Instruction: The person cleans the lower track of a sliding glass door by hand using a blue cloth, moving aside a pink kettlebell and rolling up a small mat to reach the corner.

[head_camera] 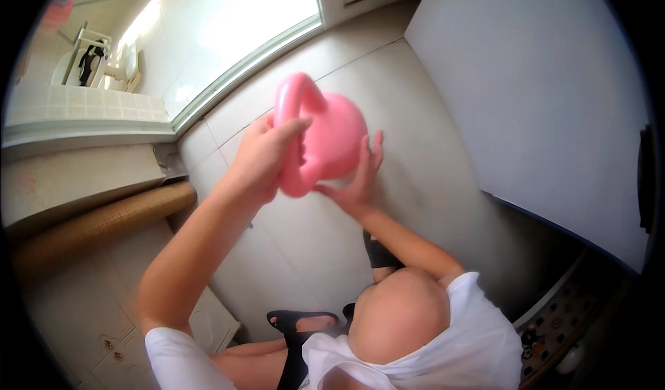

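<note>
A pink kettlebell [337, 130] with a thick looped handle and a rounded body is held up before me, tilted over the floor. My left hand [265, 153] is wrapped around the handle, its thumb across the front. Close to the lower right of the rounded body is my right hand [358, 185], fingers spread and curved upward, thumb reaching toward the handle's lower end. Whether its palm bears on the body cannot be made out.
Pale floor tiles [291, 244] lie beneath. A large white panel [535, 104] stands on the right. At left, a brown roll [114, 218] lies by a low ledge [78, 177]. A window-like frame [249, 62] stands beyond. My foot in a black slipper [298, 320] is below.
</note>
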Tool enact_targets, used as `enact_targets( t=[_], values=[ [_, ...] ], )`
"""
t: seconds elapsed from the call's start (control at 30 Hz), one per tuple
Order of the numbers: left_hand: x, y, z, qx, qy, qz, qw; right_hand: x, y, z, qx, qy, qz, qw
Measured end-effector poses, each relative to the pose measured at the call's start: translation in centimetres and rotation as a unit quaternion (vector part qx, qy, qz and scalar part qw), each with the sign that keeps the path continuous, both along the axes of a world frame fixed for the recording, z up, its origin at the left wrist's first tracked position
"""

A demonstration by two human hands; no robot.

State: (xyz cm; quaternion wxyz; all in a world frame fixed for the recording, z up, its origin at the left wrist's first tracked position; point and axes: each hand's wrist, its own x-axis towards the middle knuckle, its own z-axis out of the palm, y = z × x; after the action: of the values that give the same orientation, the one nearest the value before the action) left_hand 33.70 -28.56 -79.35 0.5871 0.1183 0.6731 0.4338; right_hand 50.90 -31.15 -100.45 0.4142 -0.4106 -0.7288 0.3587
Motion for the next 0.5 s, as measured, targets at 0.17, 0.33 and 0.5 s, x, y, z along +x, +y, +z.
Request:
enact_targets(
  t=[0.17,0.33,0.5],
  values=[
    [6.6,10.6,-4.2,0.085,-0.068,0.104,0.989,1.5,8.9,-3.1,-0.125,0.105,-0.171,0.972],
    [9.2,20.5,-6.5,0.160,-0.103,0.067,0.979,1.3,20.4,-5.8,-0.070,0.155,-0.175,0.970],
    [8.0,24.1,-11.3,0.168,-0.108,-0.004,0.980,-0.4,24.9,-8.7,-0.158,0.149,-0.184,0.959]
  ],
)
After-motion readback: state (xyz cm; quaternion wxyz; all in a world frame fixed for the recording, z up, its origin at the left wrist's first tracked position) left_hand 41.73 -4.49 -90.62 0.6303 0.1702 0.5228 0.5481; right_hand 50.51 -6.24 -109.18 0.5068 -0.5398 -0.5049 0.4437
